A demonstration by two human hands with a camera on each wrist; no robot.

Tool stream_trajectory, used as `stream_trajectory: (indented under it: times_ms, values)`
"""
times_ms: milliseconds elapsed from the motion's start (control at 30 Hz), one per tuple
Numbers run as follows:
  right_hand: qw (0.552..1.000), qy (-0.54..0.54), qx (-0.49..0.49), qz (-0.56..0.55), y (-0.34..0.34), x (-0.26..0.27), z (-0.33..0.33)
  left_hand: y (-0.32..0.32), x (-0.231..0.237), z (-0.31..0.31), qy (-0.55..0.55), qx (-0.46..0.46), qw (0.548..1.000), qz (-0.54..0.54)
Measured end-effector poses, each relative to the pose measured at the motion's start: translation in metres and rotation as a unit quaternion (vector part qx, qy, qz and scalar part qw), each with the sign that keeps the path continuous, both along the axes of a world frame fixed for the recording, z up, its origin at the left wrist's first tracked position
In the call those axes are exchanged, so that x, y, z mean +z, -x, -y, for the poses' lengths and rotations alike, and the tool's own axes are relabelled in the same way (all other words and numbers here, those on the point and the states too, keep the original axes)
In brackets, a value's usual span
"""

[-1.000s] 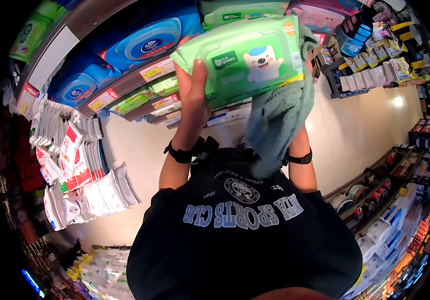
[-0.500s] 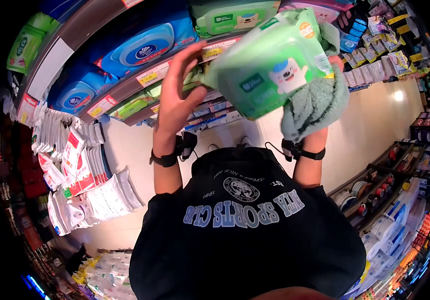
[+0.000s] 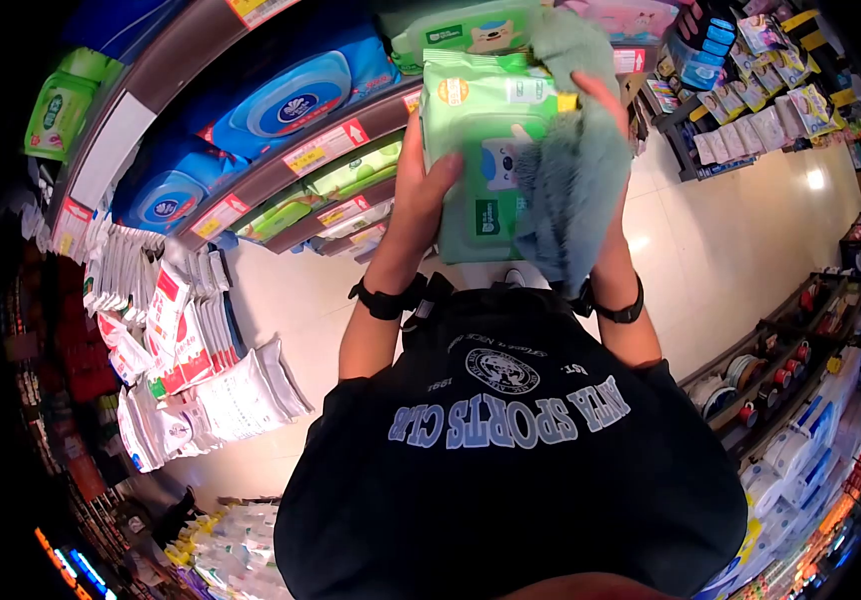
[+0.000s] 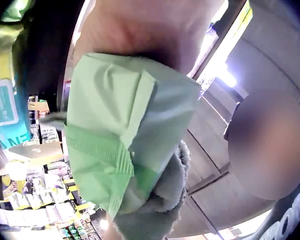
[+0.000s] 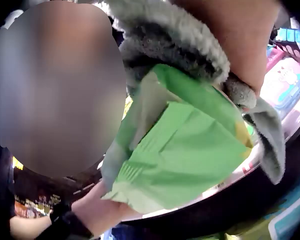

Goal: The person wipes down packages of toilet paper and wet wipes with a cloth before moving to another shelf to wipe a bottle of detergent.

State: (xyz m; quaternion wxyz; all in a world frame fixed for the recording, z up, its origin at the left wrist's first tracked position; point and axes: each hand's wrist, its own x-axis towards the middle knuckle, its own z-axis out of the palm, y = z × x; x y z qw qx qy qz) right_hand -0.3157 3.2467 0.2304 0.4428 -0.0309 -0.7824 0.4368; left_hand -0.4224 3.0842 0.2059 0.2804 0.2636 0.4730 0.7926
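A green pack of wet wipes [image 3: 486,115] with a white bear picture is held up before the shelf, its long side running up and down in the head view. My left hand [image 3: 419,190] grips its left edge, thumb over the front. At the right edge, my right hand [image 3: 609,108] holds a grey-green fluffy cloth [image 3: 576,185] against the pack. The cloth drapes over part of the front and hangs below. In the right wrist view, the pack's sealed end [image 5: 185,155] shows under the cloth [image 5: 175,42]. Cloth hides much of the right hand.
Blue wipes packs [image 3: 301,100] and another green bear pack [image 3: 471,35] stand on the shelf just behind. White-and-red packages [image 3: 186,325] are stacked at the left. A rack with plates and mugs [image 3: 751,385] is at the right, beyond the pale floor [image 3: 696,250].
The pack has turned about a quarter turn counterclockwise. My left hand let go of its end, stood apart half a second ago, and now grips its side. The cloth has shifted over the front.
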Motion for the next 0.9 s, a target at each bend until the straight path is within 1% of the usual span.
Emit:
stream_trajectory:
  times_ms: [100,133,200,233,267,300,333,467,500,533,567,600,633,667,767,800,867,900]
  values:
    - [0.991,-0.135,-0.022,0.003,-0.010,-0.008,0.015,0.000,-0.004,-0.006,-0.018,0.059,0.998,-0.031]
    - [0.977,-0.203,-0.038,0.046,-0.014,-0.009,0.018,0.001,-0.008,-0.007,-0.015,0.076,0.995,-0.055]
    - [0.967,-0.250,0.025,0.032,-0.016,-0.015,0.022,0.005,-0.017,-0.010,-0.010,0.109,0.988,-0.104]
    - [0.960,-0.272,0.055,0.024,-0.016,-0.015,0.025,0.004,-0.017,-0.011,0.013,0.121,0.987,-0.106]
    - [0.959,-0.274,0.065,0.044,-0.018,-0.013,0.029,0.002,-0.017,-0.011,0.036,0.131,0.985,-0.107]
    - [0.964,-0.255,0.063,0.045,-0.016,-0.010,0.028,0.001,-0.017,-0.012,0.059,0.141,0.982,-0.109]
    - [0.969,-0.235,0.061,0.046,-0.011,-0.009,0.024,0.002,-0.019,-0.011,0.037,0.129,0.985,-0.105]
    - [0.985,-0.165,0.022,0.032,0.012,0.003,-0.011,-0.008,-0.013,-0.009,0.034,0.132,0.984,-0.117]
    - [0.996,-0.068,0.053,0.024,0.012,-0.001,-0.012,-0.009,-0.014,-0.007,0.030,0.135,0.984,-0.115]
    - [0.996,0.030,0.082,0.013,0.012,-0.009,-0.012,-0.009,-0.013,-0.004,0.026,0.136,0.983,-0.116]
    - [0.995,0.040,0.093,0.020,0.011,-0.027,-0.016,-0.008,-0.013,-0.002,0.022,0.135,0.983,-0.119]
    - [0.993,0.049,0.104,0.027,0.011,-0.046,-0.020,-0.006,-0.014,0.001,0.000,0.138,0.986,-0.091]
    - [0.991,0.058,0.115,0.035,0.010,-0.064,-0.023,-0.006,-0.017,0.005,-0.021,0.142,0.988,-0.061]
    - [0.977,0.108,0.164,0.084,0.002,-0.077,-0.022,-0.007,-0.019,0.008,-0.041,0.148,0.988,-0.028]
    - [0.957,0.159,0.197,0.138,-0.011,-0.070,-0.009,-0.006,-0.018,0.013,0.007,0.148,0.986,-0.076]
    - [0.946,0.214,0.215,0.115,-0.014,-0.062,-0.004,-0.007,-0.013,0.013,0.010,0.122,0.990,-0.072]
    - [0.925,0.286,0.238,0.071,-0.015,-0.066,-0.004,-0.005,-0.010,0.013,0.022,0.095,0.989,-0.108]
    - [0.924,0.307,0.218,0.057,-0.015,-0.065,-0.002,-0.004,-0.008,0.013,0.028,0.083,0.988,-0.125]
